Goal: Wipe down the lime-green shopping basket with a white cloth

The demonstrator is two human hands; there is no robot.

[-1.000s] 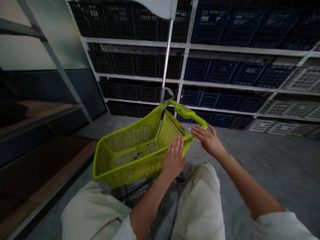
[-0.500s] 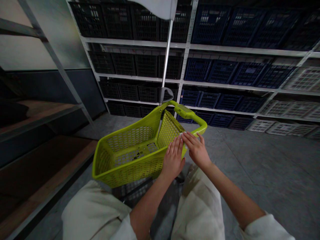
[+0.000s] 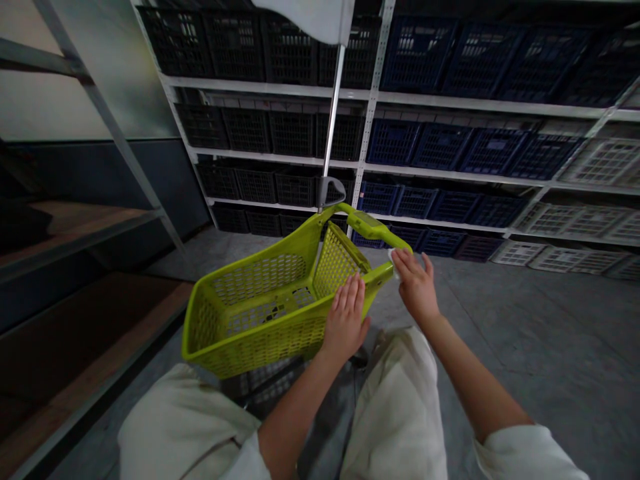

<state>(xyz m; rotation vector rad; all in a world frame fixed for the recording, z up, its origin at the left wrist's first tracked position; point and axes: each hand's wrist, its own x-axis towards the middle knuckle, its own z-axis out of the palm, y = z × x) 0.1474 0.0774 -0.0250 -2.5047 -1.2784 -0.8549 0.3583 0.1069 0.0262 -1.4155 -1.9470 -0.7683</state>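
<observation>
1. A lime-green shopping cart (image 3: 280, 343) stands just in front of the person's knees (image 3: 400, 363), with racked crates (image 3: 495, 150) behind.
2. The left hand (image 3: 346, 317) lies flat over the cart's near rim (image 3: 260, 331), fingers together, thumb apart.
3. The right hand (image 3: 417, 287) presses a white cloth (image 3: 393, 255) (perhaps a tissue; only an edge shows) to the corner of the handle (image 3: 370, 225), fingers bent; whether the thumb pinches beneath cannot be told.
4. The cart could roll or swivel if the right hand pushes harder than the left steadies.
5. The cloth could bunch or slip at the handle's bend should the fingers loosen.
6. Leaning heavily on the near side could tip the cart kneeward, swinging the tall metal pole (image 3: 333, 113) along.
</observation>
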